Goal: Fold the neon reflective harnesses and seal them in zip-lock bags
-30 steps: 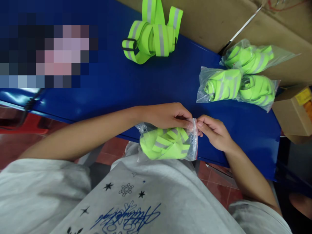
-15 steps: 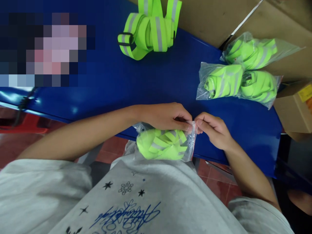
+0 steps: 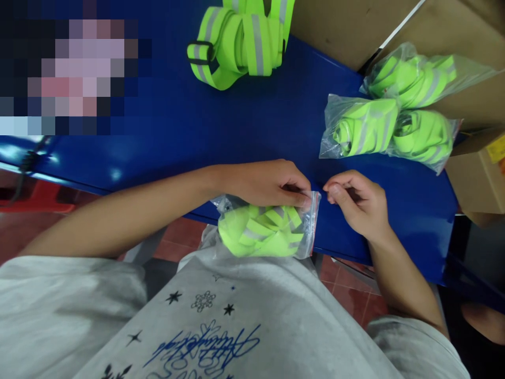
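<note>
My left hand (image 3: 268, 183) pinches the top edge of a clear zip bag (image 3: 268, 231) that holds a folded neon-green reflective strap. The bag hangs over the near edge of the blue table (image 3: 197, 131), against my grey shirt. My right hand (image 3: 357, 202) hovers just to the right of the bag's corner, thumb and forefinger pressed together, with a small gap between it and the plastic.
Three filled bags of green straps (image 3: 390, 129) lie at the right of the table. A loose green reflective strap with a black buckle (image 3: 240, 45) lies at the far edge. Cardboard boxes (image 3: 473, 168) stand at the right and back. A blurred patch covers the upper left.
My right hand has let go of the bag's corner and drawn slightly to the right. The left hand keeps its pinch. The view has tilted a little.
</note>
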{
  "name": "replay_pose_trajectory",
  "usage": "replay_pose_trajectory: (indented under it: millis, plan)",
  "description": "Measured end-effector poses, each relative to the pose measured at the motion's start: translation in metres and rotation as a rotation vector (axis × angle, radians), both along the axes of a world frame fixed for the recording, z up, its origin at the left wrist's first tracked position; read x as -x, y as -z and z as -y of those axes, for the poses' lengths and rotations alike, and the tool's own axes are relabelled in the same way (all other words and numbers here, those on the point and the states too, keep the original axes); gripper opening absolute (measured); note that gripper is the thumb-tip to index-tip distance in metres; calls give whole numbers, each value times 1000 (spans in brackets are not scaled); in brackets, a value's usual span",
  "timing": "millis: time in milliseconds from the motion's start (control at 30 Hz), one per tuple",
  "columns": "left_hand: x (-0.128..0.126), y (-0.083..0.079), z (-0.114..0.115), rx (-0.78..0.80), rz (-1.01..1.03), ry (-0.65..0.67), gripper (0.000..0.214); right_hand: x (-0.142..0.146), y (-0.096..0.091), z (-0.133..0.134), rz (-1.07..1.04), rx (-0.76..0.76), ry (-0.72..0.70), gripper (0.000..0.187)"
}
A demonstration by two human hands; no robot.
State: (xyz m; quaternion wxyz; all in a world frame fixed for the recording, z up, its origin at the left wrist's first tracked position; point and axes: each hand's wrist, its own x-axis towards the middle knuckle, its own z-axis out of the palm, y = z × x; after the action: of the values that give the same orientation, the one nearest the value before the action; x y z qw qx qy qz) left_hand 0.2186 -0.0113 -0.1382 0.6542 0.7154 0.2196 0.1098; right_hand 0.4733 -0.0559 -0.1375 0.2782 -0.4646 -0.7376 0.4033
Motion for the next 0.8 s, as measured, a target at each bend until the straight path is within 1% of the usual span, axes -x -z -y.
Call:
replay_pose_trajectory:
  millis: [100,200,367,533,600,700,800]
  plan:
    - [-1,0,0,-25,-4,-45,30,3,-4,6,35,-83,-35,8]
    - [-1,1,0,-58,-18,-96,29,6,-3,9,124,-101,-54,9]
    - [-1,4,3,-88,-21,-124,28,9,2,7,98,-7,-57,18]
    - [-2,3,4,-130,-33,-139,30,10,-2,9,71,-33,-37,13]
    - [-3,4,4,-150,-25,-133,28,11,-2,10,46,-12,-40,12]
    - [-4,4,4,-182,-33,-152,28,13,-1,9,9,21,-1,13]
    - [-4,4,4,-198,-52,-162,28,14,2,8,-35,99,28,15]
